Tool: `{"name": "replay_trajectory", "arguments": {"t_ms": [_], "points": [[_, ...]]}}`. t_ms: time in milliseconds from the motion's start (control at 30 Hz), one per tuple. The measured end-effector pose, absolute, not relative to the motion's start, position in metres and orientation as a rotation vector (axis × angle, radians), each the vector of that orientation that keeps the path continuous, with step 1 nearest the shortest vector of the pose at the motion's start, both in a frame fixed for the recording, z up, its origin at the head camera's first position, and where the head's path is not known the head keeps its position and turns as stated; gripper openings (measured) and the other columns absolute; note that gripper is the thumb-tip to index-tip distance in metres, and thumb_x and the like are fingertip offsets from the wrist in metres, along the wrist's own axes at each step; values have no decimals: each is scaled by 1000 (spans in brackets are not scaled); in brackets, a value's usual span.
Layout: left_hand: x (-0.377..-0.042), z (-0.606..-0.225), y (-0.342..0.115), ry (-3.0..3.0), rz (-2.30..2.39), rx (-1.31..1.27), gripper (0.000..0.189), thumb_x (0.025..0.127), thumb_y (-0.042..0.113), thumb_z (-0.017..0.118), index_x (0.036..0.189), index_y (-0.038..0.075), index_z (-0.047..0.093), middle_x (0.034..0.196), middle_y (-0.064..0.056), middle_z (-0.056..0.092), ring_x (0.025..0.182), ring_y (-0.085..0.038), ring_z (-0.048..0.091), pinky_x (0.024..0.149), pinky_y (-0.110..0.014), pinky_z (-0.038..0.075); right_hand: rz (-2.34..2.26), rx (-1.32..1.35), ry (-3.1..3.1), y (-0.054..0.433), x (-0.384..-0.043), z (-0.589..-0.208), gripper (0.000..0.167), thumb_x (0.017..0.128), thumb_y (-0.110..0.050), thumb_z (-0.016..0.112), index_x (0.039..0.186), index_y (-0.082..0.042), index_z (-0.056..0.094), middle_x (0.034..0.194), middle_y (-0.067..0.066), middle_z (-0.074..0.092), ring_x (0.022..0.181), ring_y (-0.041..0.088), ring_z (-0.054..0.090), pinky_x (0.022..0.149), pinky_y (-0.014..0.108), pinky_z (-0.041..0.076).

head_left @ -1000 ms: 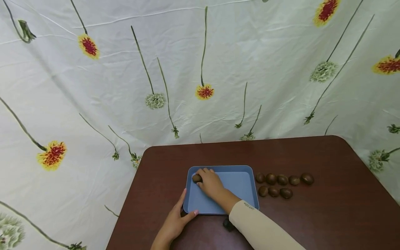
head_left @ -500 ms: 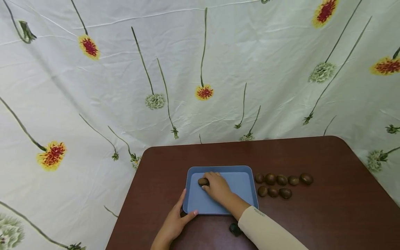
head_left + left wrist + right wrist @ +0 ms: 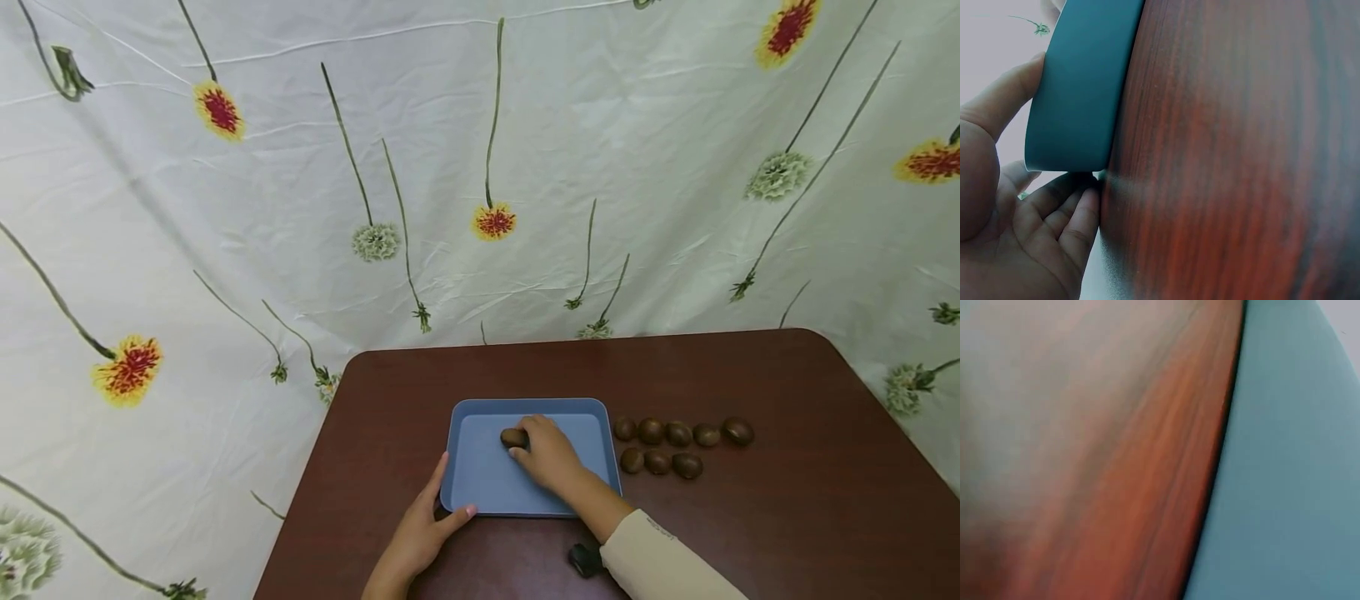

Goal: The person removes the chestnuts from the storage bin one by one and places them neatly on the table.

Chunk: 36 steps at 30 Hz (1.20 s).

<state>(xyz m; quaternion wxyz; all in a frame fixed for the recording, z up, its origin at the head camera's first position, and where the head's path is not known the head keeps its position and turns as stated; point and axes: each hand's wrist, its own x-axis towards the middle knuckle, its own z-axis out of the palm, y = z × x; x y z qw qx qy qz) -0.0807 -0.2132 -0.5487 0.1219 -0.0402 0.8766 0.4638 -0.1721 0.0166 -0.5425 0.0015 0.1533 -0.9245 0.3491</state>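
A blue rectangular tray (image 3: pixel 480 483) lies on the brown table. My left hand (image 3: pixel 412 537) grips its near left corner, thumb along the near wall and fingers at the left side. In the left wrist view, this hand (image 3: pixel 1035 231) touches the outer wall of the tray (image 3: pixel 1075 112). Over the tray's middle, my right hand (image 3: pixel 553 454) pinches a brown chestnut (image 3: pixel 513 437); whether the nut touches the tray floor I cannot tell. The right wrist view has the tray wall (image 3: pixel 1285 475) and table, with neither the hand nor the chestnut.
Right of the tray, several chestnuts (image 3: pixel 651 431) form a back row, with a shorter row of chestnuts (image 3: pixel 657 462) in front. A dark wrist camera (image 3: pixel 583 560) sits by the beige right sleeve (image 3: pixel 663 562). A flowered cloth (image 3: pixel 435 167) hangs behind the table (image 3: pixel 810 500).
My right hand has moved rightward with the chestnut, from the tray's left side to nearer its middle. The left hand and the tray have stayed in place.
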Motion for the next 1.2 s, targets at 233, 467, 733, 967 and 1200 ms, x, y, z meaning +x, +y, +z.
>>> {"name": "replay_trajectory", "arguments": {"t_ms": [233,467,733,967,1200], "points": [[-81,-550,-213,2556,1341,-144,99,87,51,76,163,36,15,166,-17,27,149,-47,32,113,-70,31,1405,342,-2798,34,-160,-536,35,93,-24,75,124,-10,66,117,5,66,108,23,65,90,42,54],[-82,-549,-212,2554,1336,-156,100,86,53,76,163,38,14,166,-16,28,149,-46,33,112,-69,32,1648,198,-2676,55,-142,-522,40,94,-27,75,131,-14,65,119,1,65,111,19,63,97,39,54],[-81,-548,-212,2540,1345,-165,101,85,53,77,163,38,14,167,-17,26,149,-46,34,113,-70,31,1729,96,-2639,86,-132,-513,42,95,-35,72,133,-19,62,125,0,65,115,17,61,100,38,52],[-81,-548,-212,2536,1341,-166,101,85,54,76,163,38,13,168,-14,24,150,-45,31,114,-69,31,1743,24,-2626,112,-125,-514,47,95,-45,69,134,-22,58,128,2,61,116,17,59,99,31,52],[-81,-547,-210,2552,1326,-156,101,86,53,76,164,35,14,167,-15,26,149,-45,33,113,-69,31,1705,-51,-2594,142,-117,-514,48,99,-43,65,139,-17,59,136,6,60,120,23,60,93,16,50]]}}
